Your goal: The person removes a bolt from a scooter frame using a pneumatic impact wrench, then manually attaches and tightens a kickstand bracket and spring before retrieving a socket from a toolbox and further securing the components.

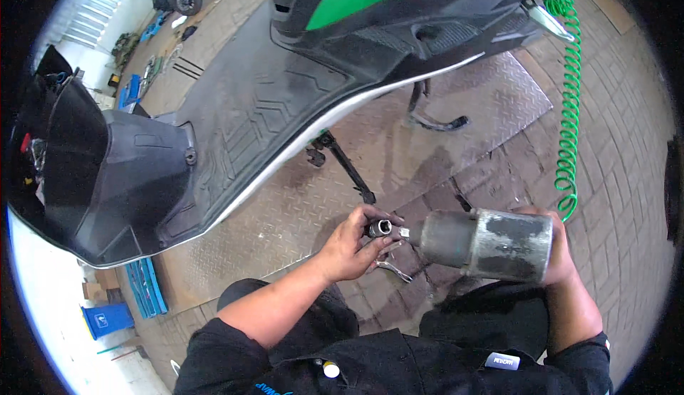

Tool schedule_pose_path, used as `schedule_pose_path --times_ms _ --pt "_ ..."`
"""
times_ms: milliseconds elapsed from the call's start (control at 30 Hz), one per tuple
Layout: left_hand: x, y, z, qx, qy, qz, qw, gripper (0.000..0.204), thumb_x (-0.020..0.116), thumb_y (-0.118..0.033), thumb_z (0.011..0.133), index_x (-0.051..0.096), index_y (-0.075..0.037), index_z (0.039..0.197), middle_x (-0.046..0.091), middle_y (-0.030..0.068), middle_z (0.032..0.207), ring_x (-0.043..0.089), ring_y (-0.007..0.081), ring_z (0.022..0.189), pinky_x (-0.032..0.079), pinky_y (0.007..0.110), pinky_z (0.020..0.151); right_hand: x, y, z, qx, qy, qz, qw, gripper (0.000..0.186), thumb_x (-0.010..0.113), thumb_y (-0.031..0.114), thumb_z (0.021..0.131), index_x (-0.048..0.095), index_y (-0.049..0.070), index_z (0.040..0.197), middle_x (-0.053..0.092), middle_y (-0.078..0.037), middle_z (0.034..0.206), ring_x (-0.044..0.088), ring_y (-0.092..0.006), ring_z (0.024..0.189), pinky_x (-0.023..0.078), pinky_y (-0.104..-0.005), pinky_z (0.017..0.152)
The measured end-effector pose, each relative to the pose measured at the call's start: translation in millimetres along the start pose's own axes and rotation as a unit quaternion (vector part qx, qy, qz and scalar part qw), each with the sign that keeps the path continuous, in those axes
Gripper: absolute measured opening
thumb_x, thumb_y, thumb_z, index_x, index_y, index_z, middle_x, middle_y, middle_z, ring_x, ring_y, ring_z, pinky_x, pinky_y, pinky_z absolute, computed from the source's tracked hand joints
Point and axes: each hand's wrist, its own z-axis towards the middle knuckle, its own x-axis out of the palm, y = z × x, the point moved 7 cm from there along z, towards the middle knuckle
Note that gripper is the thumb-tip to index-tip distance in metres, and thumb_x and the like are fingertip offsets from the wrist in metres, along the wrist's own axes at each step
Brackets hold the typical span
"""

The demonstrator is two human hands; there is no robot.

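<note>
A person's left hand (345, 249) holds a short dark metal socket (382, 229), its fingers closed around the sides and the socket's square hole turned upward. Just to the right of those fingers, almost at the fingertips, is the bare square drive (404, 232) at the nose of a heavy, scuffed grey impact wrench (511, 245). The socket is not on the drive; whether the two touch is too close to tell.

The right hand (561, 254) is wrapped around the rear of the wrench, at its far right end. Most of its fingers are hidden behind the thick body, so their exact grip cannot be seen. A green coiled hose (568, 124) hangs above the right fingers, its lower end reaching close to them.

Just below the left fingers, a silvery hand tool (395, 272) lies on the brick paving (620, 146). Above and to the left of them stretches a black scooter (285, 96) with a green panel, over a patterned metal plate (491, 103). A dark stand leg (345, 163) slants down from it, ending just above the left fingers. Far to their lower left is a blue bin (107, 319).
</note>
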Motion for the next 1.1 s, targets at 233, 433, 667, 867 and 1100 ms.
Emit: schedule_pose_path --times_ms 233,433,667,867,1100 --pt "-12 -4 -6 0.001 -0.053 -0.092 0.994 0.036 0.056 0.008 0.082 0.039 -0.002 0.113 0.054 0.0191 0.118 0.053 0.0252 0.115 0.042 0.036 0.096 8 -28 -15 0.237 -0.030 0.120 0.964 0.065 0.085 0.008 0.054 0.052 0.002 0.110 0.062 -0.013 0.106 0.061 -0.0230 0.097 0.048 -0.0364 0.084" --pt "-21 -20 -3 0.072 -0.033 0.006 0.997 0.033 0.060 0.006 0.080 0.045 -0.001 0.109 0.059 0.0180 0.114 0.056 0.0245 0.111 0.045 0.036 0.094 16 -16 -8 0.160 -0.065 0.097 0.980 0.065 0.085 0.008 0.056 0.051 0.002 0.111 0.061 -0.013 0.108 0.061 -0.0234 0.096 0.048 -0.0369 0.084" --pt "-46 2 -4 0.087 -0.090 0.143 0.982 0.035 0.069 0.000 0.074 0.055 -0.006 0.106 0.060 0.0152 0.110 0.060 0.0268 0.103 0.047 0.037 0.090 31 -20 8 0.228 -0.042 0.145 0.962 0.050 0.082 0.006 0.060 0.057 0.001 0.102 0.063 -0.012 0.100 0.062 -0.0201 0.090 0.049 -0.0342 0.081" --pt "-81 30 21 -0.105 -0.211 0.211 0.949 0.036 0.070 -0.019 0.078 0.060 -0.016 0.112 0.065 0.0116 0.096 0.065 0.0244 0.081 0.051 0.036 0.073 19 -3 20 0.254 -0.002 -0.060 0.965 0.031 0.075 0.005 0.066 0.061 -0.001 0.093 0.066 -0.008 0.087 0.061 -0.0125 0.081 0.049 -0.0288 0.074" --pt "-97 59 10 -0.066 -0.330 0.159 0.928 0.030 0.062 -0.010 0.085 0.055 -0.004 0.114 0.064 0.0114 0.095 0.067 0.0169 0.068 0.052 0.027 0.063 45 -21 27 0.263 0.063 -0.095 0.958 0.026 0.072 0.006 0.070 0.061 -0.002 0.092 0.066 -0.010 0.081 0.062 -0.0137 0.077 0.050 -0.0302 0.071"
